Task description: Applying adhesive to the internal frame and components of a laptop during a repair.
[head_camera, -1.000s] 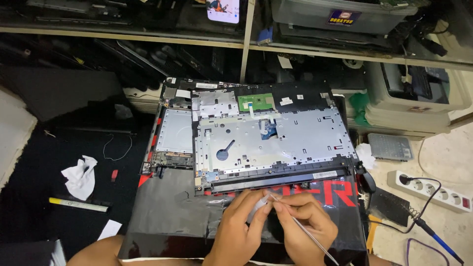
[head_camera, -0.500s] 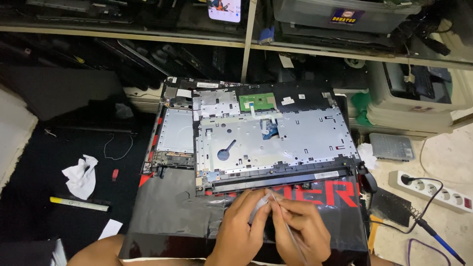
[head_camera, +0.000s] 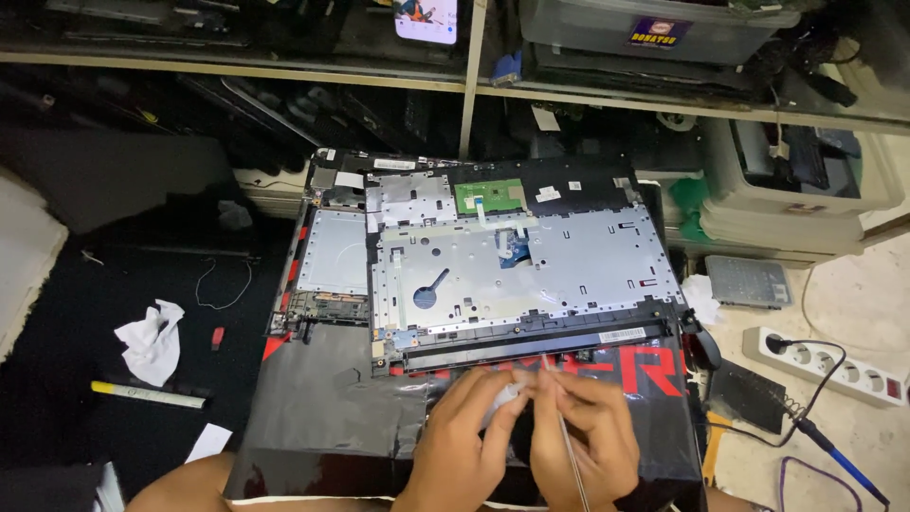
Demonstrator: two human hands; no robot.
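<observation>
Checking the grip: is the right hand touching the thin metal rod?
Touching. The head view shows the right hand with its fingers closed around the thin metal rod, which runs down past the palm.

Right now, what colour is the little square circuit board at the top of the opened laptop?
Green. The small circuit board shows best in the head view, the only one.

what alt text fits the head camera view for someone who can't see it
Two bare hands, left hand and right hand, meet over a glossy black sheet with red print, the right holding a thin metal rod. Behind lies an opened laptop shell with a silver metal plate; a crumpled white tissue sits left.
</observation>
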